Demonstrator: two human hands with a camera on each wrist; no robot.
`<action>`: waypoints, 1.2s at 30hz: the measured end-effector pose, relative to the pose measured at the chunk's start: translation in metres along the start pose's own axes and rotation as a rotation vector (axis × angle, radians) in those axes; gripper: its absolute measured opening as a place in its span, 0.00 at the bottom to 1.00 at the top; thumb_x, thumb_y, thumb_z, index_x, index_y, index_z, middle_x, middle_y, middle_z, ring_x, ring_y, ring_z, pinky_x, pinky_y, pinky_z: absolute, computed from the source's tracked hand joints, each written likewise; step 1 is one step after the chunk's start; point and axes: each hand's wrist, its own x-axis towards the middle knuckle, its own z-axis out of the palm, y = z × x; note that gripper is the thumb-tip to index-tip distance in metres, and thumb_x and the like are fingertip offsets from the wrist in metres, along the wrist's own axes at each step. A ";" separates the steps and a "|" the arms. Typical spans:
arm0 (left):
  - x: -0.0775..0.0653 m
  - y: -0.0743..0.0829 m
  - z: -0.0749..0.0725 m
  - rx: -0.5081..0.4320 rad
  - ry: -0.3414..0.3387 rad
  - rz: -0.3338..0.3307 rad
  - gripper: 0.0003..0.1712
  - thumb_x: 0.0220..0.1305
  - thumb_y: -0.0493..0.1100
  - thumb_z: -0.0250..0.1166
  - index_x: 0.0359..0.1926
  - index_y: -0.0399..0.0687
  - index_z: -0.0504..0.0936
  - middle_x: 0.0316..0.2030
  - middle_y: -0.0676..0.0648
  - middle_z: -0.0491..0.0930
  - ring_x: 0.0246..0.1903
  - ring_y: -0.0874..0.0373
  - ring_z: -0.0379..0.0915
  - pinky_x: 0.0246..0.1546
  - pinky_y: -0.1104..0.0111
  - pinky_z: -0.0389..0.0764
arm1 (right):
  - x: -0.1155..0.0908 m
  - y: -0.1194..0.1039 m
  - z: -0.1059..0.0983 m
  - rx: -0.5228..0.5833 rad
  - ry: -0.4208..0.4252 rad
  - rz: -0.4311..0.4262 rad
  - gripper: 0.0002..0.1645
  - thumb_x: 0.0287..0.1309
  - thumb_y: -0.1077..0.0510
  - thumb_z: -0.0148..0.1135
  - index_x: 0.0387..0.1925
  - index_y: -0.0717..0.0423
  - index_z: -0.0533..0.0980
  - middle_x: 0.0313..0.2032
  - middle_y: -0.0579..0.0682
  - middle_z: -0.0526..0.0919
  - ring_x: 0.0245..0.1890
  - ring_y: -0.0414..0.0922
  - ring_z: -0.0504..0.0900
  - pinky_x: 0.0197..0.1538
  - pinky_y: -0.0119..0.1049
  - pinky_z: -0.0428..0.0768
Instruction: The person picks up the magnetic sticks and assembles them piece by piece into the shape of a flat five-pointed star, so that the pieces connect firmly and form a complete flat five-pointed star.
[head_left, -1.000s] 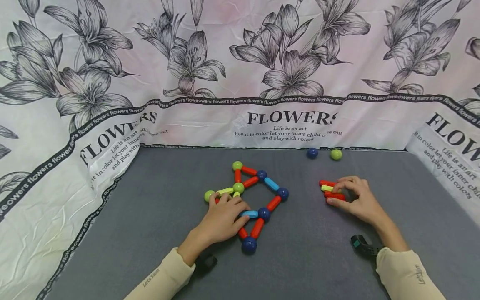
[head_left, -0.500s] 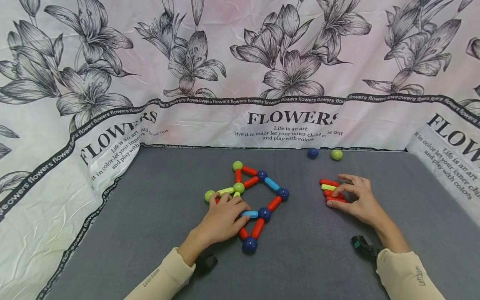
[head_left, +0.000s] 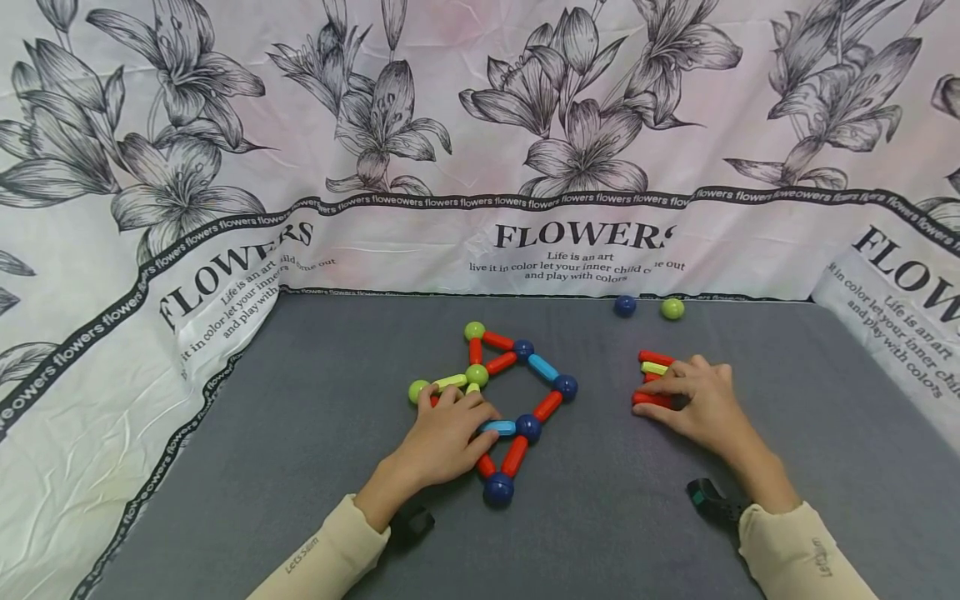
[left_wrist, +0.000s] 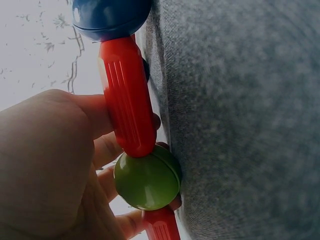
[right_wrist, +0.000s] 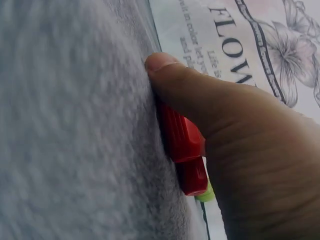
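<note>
A flat figure of joined magnetic rods and balls [head_left: 547, 407] lies on the dark grey table, in red, blue and green. My left hand [head_left: 442, 437] grips its lower left part, hiding several pieces; the left wrist view shows a red rod [left_wrist: 127, 97] between a blue ball [left_wrist: 111, 17] and a green ball [left_wrist: 147, 180], with thumb and fingers round them. To the right, my right hand [head_left: 705, 412] pinches a red magnetic rod [head_left: 651, 400] between thumb and fingers. That rod [right_wrist: 177, 130] lies under the thumb in the right wrist view. Beyond it are a yellow-green rod [head_left: 654, 367] and other red rods.
Toward the back edge rest a loose blue ball [head_left: 625, 307] and a loose green ball [head_left: 672, 309]. Behind the table hangs a white flowered cloth [head_left: 420, 250] with printed lettering. Dark wrist devices sit by both sleeves, such as the black band [head_left: 716, 502] on the right.
My right hand has shifted left and a little nearer, and the nearest red rod has slid left with it. My left hand and the joined figure stay where they were.
</note>
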 end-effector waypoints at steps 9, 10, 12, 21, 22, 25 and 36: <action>0.000 0.000 0.000 0.006 -0.009 -0.011 0.10 0.74 0.54 0.60 0.49 0.63 0.84 0.47 0.57 0.79 0.48 0.56 0.66 0.67 0.36 0.51 | -0.003 -0.006 0.003 0.042 -0.015 0.002 0.14 0.39 0.58 0.81 0.34 0.45 0.89 0.31 0.40 0.82 0.33 0.33 0.56 0.41 0.46 0.46; 0.001 0.000 0.000 0.007 -0.007 -0.011 0.10 0.74 0.54 0.60 0.49 0.63 0.84 0.47 0.57 0.79 0.48 0.56 0.66 0.67 0.36 0.51 | -0.002 -0.007 0.003 0.040 -0.010 -0.005 0.14 0.39 0.58 0.81 0.33 0.44 0.89 0.31 0.40 0.83 0.32 0.33 0.57 0.41 0.45 0.46; 0.000 0.000 0.000 0.006 -0.007 -0.010 0.10 0.74 0.54 0.60 0.49 0.63 0.84 0.46 0.57 0.79 0.48 0.56 0.66 0.67 0.36 0.51 | -0.001 -0.010 0.005 0.042 -0.004 -0.021 0.15 0.39 0.58 0.82 0.34 0.44 0.89 0.32 0.41 0.85 0.33 0.34 0.60 0.41 0.44 0.47; 0.000 0.001 0.000 0.006 -0.003 -0.010 0.10 0.74 0.54 0.60 0.49 0.63 0.84 0.46 0.57 0.79 0.48 0.55 0.66 0.67 0.36 0.51 | 0.004 -0.033 0.018 0.150 -0.047 -0.134 0.19 0.42 0.57 0.83 0.41 0.44 0.89 0.27 0.35 0.81 0.27 0.33 0.69 0.39 0.32 0.54; 0.000 0.001 0.000 0.006 -0.003 -0.009 0.10 0.74 0.54 0.60 0.49 0.62 0.84 0.46 0.57 0.79 0.48 0.55 0.66 0.67 0.36 0.51 | 0.004 -0.035 0.020 0.175 -0.059 -0.140 0.19 0.43 0.57 0.83 0.41 0.44 0.89 0.26 0.35 0.79 0.26 0.32 0.67 0.38 0.30 0.56; 0.000 0.001 -0.001 0.003 -0.003 -0.009 0.10 0.74 0.54 0.60 0.49 0.62 0.84 0.46 0.57 0.79 0.48 0.55 0.66 0.67 0.35 0.51 | 0.003 -0.041 0.024 0.219 -0.108 -0.125 0.19 0.46 0.56 0.82 0.43 0.44 0.89 0.26 0.33 0.75 0.26 0.31 0.66 0.34 0.27 0.61; 0.000 0.000 0.001 0.003 0.004 -0.009 0.10 0.74 0.54 0.60 0.49 0.63 0.84 0.46 0.57 0.80 0.48 0.55 0.66 0.67 0.35 0.51 | 0.001 -0.063 0.035 0.330 -0.203 -0.078 0.17 0.50 0.53 0.80 0.44 0.38 0.87 0.28 0.30 0.75 0.30 0.31 0.67 0.37 0.30 0.58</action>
